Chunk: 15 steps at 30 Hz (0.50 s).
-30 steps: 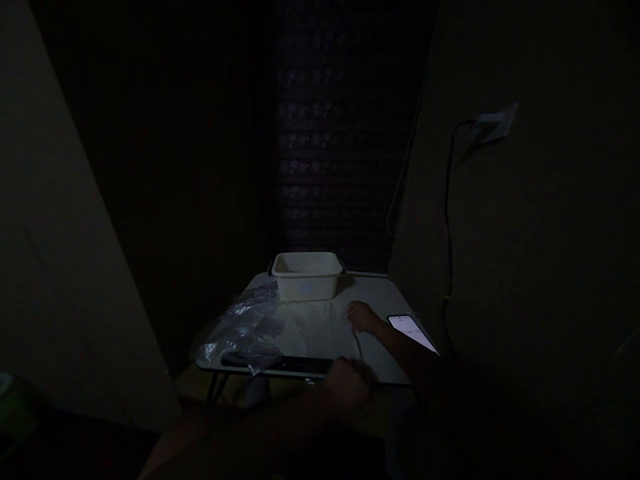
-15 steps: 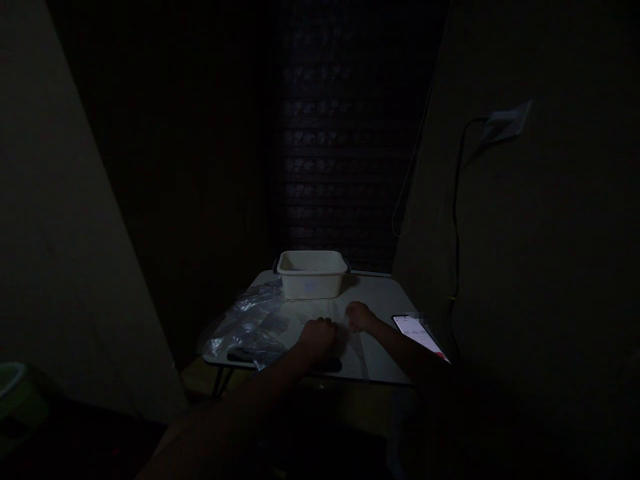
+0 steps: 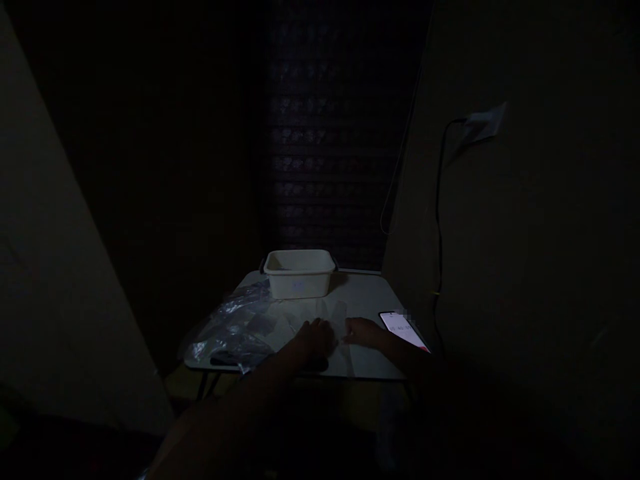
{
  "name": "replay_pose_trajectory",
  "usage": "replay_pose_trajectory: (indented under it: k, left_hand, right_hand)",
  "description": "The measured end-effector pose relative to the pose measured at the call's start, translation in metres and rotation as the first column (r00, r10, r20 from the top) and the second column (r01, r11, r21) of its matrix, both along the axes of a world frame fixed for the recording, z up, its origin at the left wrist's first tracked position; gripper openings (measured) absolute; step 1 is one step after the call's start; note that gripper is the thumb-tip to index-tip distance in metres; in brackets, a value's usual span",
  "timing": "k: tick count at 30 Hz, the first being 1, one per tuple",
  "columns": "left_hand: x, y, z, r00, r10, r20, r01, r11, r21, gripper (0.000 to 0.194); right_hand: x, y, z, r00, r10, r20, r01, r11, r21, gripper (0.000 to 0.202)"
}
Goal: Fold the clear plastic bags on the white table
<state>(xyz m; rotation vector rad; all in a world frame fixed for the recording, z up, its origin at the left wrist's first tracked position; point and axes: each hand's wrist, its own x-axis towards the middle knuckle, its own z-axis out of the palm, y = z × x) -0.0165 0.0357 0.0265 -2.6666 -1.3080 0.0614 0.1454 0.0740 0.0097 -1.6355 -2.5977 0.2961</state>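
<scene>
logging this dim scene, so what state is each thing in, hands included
left hand: fingers curled, grip too dim to tell
right hand: fingers bent inward, grip unclear
clear film: thin, see-through, near both hands
plastic wrapping: crumpled, spread out
white tub: upright, open-topped
phone: face up, screen lit
black flat object: partly covered
table: standing
blind: lowered
cable: plugged in at wall socket

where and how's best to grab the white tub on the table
Probably by both dark handles, left hand coming from the left, right hand from the right. They jut from opposite ends of the upright white tub, just below its rim. Mind the clear plastic beside its left end.
</scene>
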Motion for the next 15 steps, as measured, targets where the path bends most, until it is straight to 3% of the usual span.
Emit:
replay_pose_trajectory:
  k: [5, 10, 13, 15]
  left_hand:
    - [0.005, -0.003, 0.010, 0.998, 0.027, -0.058, -0.032, 0.997, -0.075, 0.032]
    - [0.007, -0.002, 0.009, 0.997, 0.062, -0.051, -0.065, 0.996, -0.065, 0.030]
    - [0.002, 0.002, 0.009, 0.976, 0.209, 0.068, -0.203, 0.976, -0.082, 0.030]
    - [-0.007, 0.008, 0.012, 0.924, 0.351, 0.151, -0.336, 0.935, -0.114, 0.031]
  right_hand:
    - [0.009, -0.010, -0.005, 0.995, 0.084, -0.061, -0.085, 0.996, -0.007, 0.037]
    - [0.017, -0.014, -0.005, 0.994, 0.083, -0.067, -0.083, 0.997, 0.009, 0.036]
    - [0.017, -0.010, -0.004, 0.999, 0.029, -0.035, -0.027, 0.998, 0.049, 0.024]
    - [0.013, -0.007, -0.002, 1.000, 0.020, 0.002, -0.020, 0.996, 0.086, 0.018]
